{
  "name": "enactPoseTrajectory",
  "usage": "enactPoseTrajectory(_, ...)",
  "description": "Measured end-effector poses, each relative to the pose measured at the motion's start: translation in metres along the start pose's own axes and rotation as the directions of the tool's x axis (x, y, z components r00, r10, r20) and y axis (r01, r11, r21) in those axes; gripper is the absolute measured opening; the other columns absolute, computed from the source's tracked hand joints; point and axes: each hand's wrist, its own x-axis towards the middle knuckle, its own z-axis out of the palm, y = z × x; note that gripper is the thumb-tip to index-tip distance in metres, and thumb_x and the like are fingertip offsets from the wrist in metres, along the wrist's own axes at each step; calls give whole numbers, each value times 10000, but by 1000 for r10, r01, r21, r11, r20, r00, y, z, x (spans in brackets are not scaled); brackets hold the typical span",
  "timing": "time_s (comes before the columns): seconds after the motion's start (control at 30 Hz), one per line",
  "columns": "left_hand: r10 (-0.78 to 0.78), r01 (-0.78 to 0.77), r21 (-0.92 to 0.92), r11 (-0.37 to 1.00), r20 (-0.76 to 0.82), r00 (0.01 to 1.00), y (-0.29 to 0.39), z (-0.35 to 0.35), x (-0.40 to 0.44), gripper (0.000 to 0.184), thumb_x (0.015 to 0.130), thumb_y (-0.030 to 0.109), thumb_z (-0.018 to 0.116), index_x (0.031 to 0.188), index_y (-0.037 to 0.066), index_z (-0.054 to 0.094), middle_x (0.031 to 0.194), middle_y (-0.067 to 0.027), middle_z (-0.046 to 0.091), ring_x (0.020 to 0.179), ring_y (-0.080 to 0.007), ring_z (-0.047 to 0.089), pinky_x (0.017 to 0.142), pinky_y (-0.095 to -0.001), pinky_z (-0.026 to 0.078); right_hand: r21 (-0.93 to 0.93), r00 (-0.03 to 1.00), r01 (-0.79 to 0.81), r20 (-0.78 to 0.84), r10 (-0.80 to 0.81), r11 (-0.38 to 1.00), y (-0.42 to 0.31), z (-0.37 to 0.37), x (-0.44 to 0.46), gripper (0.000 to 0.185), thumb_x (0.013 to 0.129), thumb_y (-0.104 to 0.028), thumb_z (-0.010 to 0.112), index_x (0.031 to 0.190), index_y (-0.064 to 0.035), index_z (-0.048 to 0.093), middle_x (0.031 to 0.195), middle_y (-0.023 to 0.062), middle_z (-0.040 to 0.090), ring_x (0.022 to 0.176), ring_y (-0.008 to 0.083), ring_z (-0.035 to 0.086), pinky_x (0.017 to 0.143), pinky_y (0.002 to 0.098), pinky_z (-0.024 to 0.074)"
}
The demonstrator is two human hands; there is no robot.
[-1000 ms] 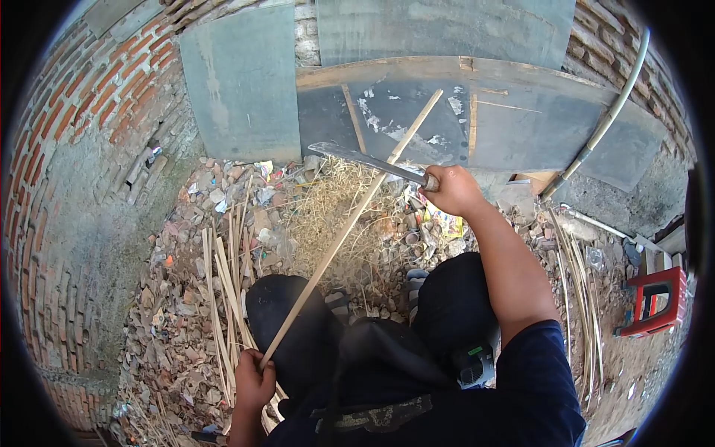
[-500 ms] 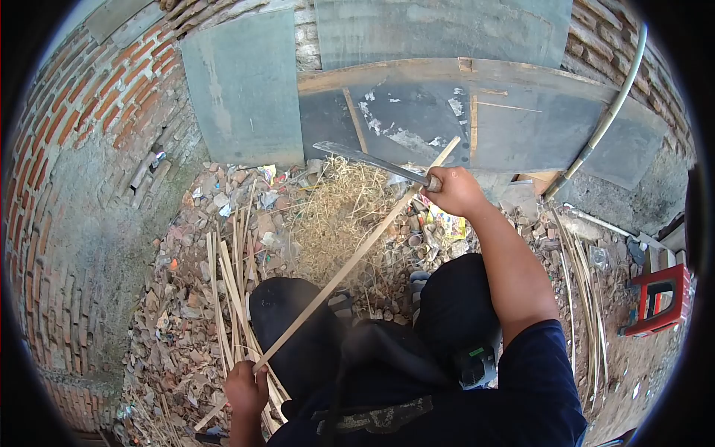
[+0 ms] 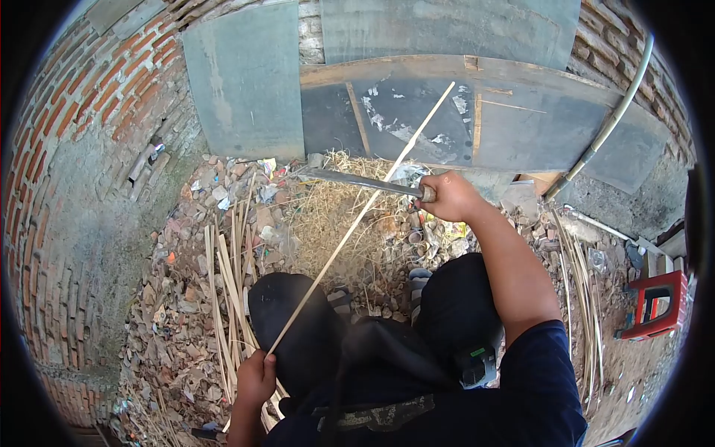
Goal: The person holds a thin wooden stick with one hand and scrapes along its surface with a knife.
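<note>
My right hand (image 3: 450,197) is closed round the handle of a long knife (image 3: 357,180), whose blade points left. A long pale strip of split wood or bamboo (image 3: 350,232) slants from lower left to upper right. Its lower end is in the grip of my left hand (image 3: 255,377), beside my left knee. The blade crosses the strip in its upper part; whether the two touch I cannot tell. Under the crossing, a heap of fine shavings (image 3: 328,223) covers the rubble.
Several similar strips (image 3: 232,287) lie to my left, and another bundle (image 3: 585,298) to my right. A red plastic stool (image 3: 659,307) stands at the right edge. Dark panels (image 3: 417,119) and a brick wall (image 3: 89,149) close off the front and left. A pole (image 3: 599,138) leans at the right.
The strip has tilted steeper and its far end reaches further up. My left hand has shifted slightly right. The knife has moved slightly left and its blade lies more level.
</note>
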Motion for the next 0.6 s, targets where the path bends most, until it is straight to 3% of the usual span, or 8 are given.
enactPoseTrajectory(0.13, 10, -10, -16, 1000, 25, 1000, -4, -2, 3, 398, 1060, 321, 507, 822, 2, 518, 662, -245, 570, 661, -481, 602, 592, -501, 448, -16, 995, 96, 15, -96, 995, -14, 4, 2, 278, 847, -352, 791, 943, -102, 715, 745, 163, 690, 763, 396, 683, 680, 476, 521)
enactPoseTrajectory(0.23, 14, -14, -36, 999, -7, 1000, -12, 5, 4, 396, 1054, 318, 532, 812, 4, 517, 663, -262, 578, 659, -503, 600, 573, -511, 446, 36, 998, 61, 29, -62, 997, -18, 5, 5, 272, 852, -357, 786, 909, -103, 706, 718, 139, 690, 747, 389, 684, 672, 472, 522)
enactPoseTrajectory(0.33, -10, 10, -24, 1000, -10, 1000, -15, 9, 3, 394, 1052, 322, 531, 823, 1, 520, 675, -275, 590, 680, -513, 611, 585, -528, 454, -31, 994, -32, 106, 35, 999, -29, -1, 5, 265, 835, -325, 747, 998, -125, 689, 860, 152, 719, 896, 395, 696, 795, 505, 555)
enactPoseTrajectory(0.53, -18, 19, 28, 999, -12, 1000, -4, 6, 4, 370, 1047, 313, 535, 842, 6, 526, 682, -273, 606, 687, -521, 618, 596, -554, 461, -319, 986, 93, 160, -43, 943, -63, -5, 1, 175, 810, -221, 701, 975, -163, 707, 852, 134, 730, 875, 349, 721, 779, 496, 572)
enactPoseTrajectory(0.6, -12, 14, 60, 998, -41, 999, -4, 9, 3, 360, 1043, 308, 543, 840, 11, 524, 676, -268, 604, 674, -519, 615, 590, -560, 457, -303, 984, 103, 173, -52, 947, -66, 1, 2, 192, 787, -208, 686, 972, -161, 709, 858, 135, 731, 884, 338, 723, 770, 490, 573)
